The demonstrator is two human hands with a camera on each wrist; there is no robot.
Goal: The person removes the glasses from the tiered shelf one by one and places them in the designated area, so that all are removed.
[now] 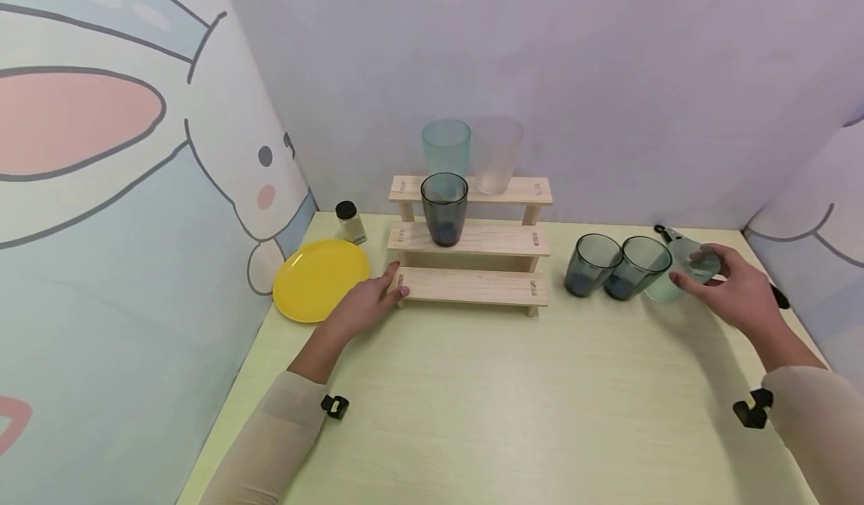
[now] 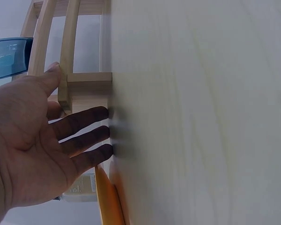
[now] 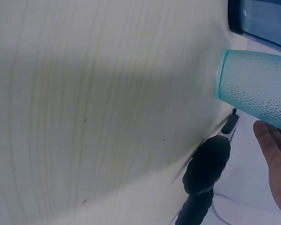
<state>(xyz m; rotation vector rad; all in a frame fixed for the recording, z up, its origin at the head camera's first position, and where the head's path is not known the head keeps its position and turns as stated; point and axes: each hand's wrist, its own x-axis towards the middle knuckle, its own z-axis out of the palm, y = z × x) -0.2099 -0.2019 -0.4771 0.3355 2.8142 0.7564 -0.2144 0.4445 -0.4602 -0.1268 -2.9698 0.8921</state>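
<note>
My left hand (image 1: 367, 304) pinches the left end of the lowest plank of a three-tier wooden rack (image 1: 466, 286). In the left wrist view, the thumb lies over that plank and the other fingers (image 2: 86, 136) are spread below. At the right, my right hand (image 1: 736, 287) holds a pale green cup (image 3: 253, 79) between thumb and fingers near its rim; whether it is lifted, I cannot tell. Two dark grey glasses, one (image 1: 589, 266) left of the other (image 1: 634, 269), stand beside it. On the rack are a dark glass (image 1: 444, 212), a teal cup (image 1: 445, 145) and a frosted clear cup (image 1: 498, 156).
Left of the rack lies a yellow plate (image 1: 320, 280), with a black-capped jar (image 1: 350, 222) behind it. A tool with black grips (image 3: 206, 166) lies behind the green cup, partly hidden. Walls stand behind and on both sides of the table (image 1: 513, 400).
</note>
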